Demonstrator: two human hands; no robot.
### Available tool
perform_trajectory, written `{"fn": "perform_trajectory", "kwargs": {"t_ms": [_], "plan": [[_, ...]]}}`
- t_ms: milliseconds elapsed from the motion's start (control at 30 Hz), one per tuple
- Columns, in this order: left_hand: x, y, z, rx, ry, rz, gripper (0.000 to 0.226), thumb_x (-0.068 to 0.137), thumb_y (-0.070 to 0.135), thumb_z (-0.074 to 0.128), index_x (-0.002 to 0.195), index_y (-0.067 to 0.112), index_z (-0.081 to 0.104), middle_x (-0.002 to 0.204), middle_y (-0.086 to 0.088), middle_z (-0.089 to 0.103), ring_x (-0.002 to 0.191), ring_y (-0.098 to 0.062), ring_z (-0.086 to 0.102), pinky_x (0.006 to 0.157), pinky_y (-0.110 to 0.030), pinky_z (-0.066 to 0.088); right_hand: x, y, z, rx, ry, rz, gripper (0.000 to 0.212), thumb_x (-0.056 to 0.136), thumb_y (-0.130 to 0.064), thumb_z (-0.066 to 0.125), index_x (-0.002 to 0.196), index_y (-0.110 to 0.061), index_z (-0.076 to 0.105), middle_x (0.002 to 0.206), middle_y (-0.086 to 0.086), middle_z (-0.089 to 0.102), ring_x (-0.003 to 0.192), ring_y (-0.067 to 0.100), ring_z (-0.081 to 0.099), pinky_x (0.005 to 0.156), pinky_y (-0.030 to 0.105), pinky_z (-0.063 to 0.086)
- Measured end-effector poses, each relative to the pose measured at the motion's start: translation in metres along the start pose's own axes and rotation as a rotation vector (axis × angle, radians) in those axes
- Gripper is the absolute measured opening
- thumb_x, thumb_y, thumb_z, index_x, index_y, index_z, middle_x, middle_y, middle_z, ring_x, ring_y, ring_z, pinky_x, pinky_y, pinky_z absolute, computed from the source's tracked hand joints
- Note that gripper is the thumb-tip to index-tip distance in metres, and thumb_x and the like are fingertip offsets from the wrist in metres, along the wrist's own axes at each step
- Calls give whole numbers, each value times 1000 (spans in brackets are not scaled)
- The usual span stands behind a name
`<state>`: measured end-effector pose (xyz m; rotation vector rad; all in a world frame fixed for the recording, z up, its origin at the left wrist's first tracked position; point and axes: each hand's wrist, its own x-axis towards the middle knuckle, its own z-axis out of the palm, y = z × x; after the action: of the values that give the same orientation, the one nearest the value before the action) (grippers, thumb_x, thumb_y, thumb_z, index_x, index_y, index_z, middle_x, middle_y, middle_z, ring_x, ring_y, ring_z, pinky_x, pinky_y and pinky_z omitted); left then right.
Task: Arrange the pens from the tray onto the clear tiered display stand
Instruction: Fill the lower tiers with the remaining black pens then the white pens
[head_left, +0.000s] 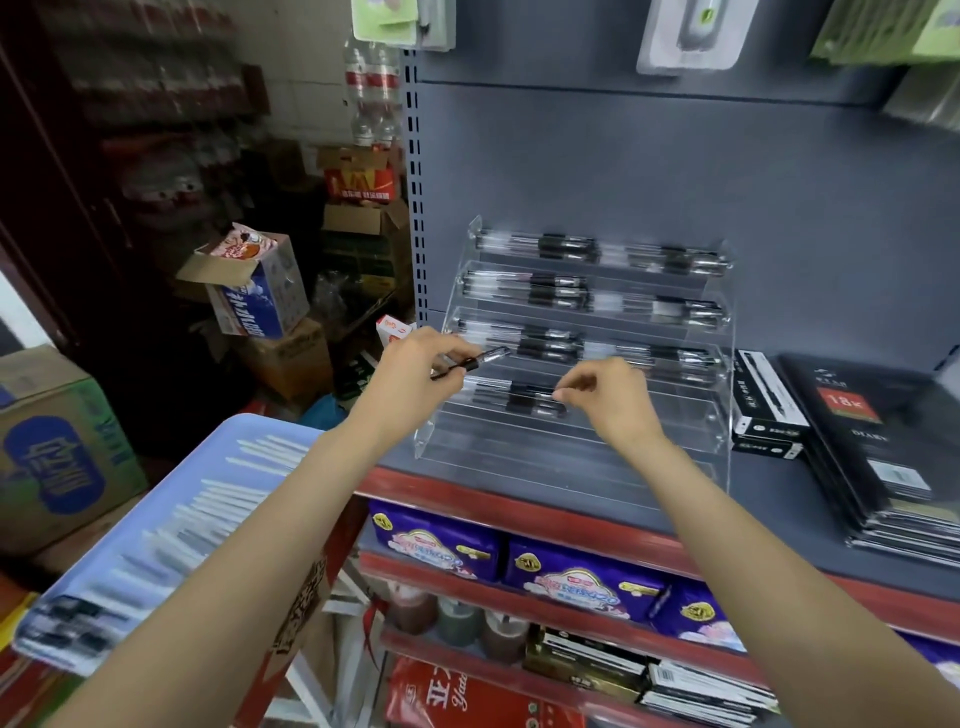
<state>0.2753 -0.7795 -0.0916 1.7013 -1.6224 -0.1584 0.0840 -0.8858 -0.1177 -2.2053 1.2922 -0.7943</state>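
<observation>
1 pen (470, 362) is pinched in the left hand (415, 371); the right hand (605, 397), fingers curled, touches pens (535, 402) on the stand (571, 447).

Both bare forearms reach forward and up from the bottom of the view, converging slightly. The left hand (415, 366) is raised a little higher than the right, back of the hand toward the camera, its fingers curled and pinching a pen (470, 362) that points to the right. The right hand (610, 395) sits near it, well apart from touching, wrist bent slightly, thumb and forefinger drawn together at their tips toward the left, the other fingers loosely curled. Whether it pinches anything cannot be told.
</observation>
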Motion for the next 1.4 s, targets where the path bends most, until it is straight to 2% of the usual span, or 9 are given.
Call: {"fn": "perform_trajectory", "kwargs": {"t_ms": [233, 333, 500, 700, 800, 900, 1033, 1233, 1400], "plan": [[5, -1, 4, -56, -20, -35, 16, 84, 11, 66, 100, 12, 68, 92, 0, 67, 82, -8, 61, 71, -3, 45, 10, -4, -5, -54, -128, 25, 5, 81, -9, 71, 83, -7, 74, 79, 0, 65, 76, 9, 55, 56, 6, 37], [7, 4, 6, -51, -46, -35, 12, 84, 15, 67, 96, 15, 68, 84, 7, 64, 76, -2, 59, 68, -4, 45, 9, -3, -8, -17, -138, 36, 7, 84, -12, 68, 86, -10, 74, 80, -2, 65, 79, 9, 57, 70, 15, 42], [14, 10, 14, -26, -65, -11, 10, 84, 17, 67, 94, 16, 70, 77, 14, 60, 71, -1, 57, 64, -1, 42, -3, -11, -21, 409, -62, -1, 10, 90, -17, 61, 96, -19, 68, 81, -2, 68, 70, 8, 66, 69, 17, 53], [23, 21, 27, -51, -85, 39, 11, 85, 18, 66, 95, 16, 69, 86, 8, 64, 79, -2, 57, 71, -2, 41, -5, -9, -30, 495, -24, -80, 15, 84, -3, 65, 82, -16, 71, 75, 0, 70, 66, 6, 67, 68, 14, 53], [27, 10, 26, 35, -60, 21, 14, 87, 14, 64, 100, 13, 68, 96, 1, 66, 87, -8, 58, 84, -18, 47, -1, 4, -31, 507, 121, 1, 17, 83, -5, 67, 78, -21, 71, 73, -1, 70, 65, 9, 65, 70, 18, 53], [29, -6, 25, 167, 4, -12, 23, 89, 12, 60, 111, 12, 64, 112, -3, 62, 106, -18, 56, 95, -33, 46, 3, 12, -22, 426, 205, 63, 9, 83, -8, 68, 83, -14, 74, 73, -2, 69, 66, 6, 63, 75, 19, 50], [28, -12, 28, 303, -44, 1, 30, 92, 9, 53, 122, 13, 58, 124, -5, 55, 119, -25, 47, 98, -39, 42, 5, 8, -5, 207, 227, 24, 8, 84, -11, 68, 87, -11, 75, 81, -5, 69, 72, 4, 60, 70, 6, 41], [24, -22, 38, 512, -250, 153, 38, 98, 19, 40, 135, 22, 47, 135, 4, 48, 126, -20, 42, 99, -35, 35, 10, 2, 14, -75, 175, -87, 8, 85, -16, 67, 88, -14, 73, 89, 1, 71, 81, 15, 63, 76, 31, 52], [22, -29, 45, 630, -221, 195, 39, 101, 33, 32, 136, 26, 44, 133, 6, 48, 124, -18, 44, 108, -30, 20, 14, 0, 20, -207, 146, -122, 11, 88, -9, 62, 93, -7, 72, 97, 7, 65, 89, 21, 60, 73, 25, 45]]}}
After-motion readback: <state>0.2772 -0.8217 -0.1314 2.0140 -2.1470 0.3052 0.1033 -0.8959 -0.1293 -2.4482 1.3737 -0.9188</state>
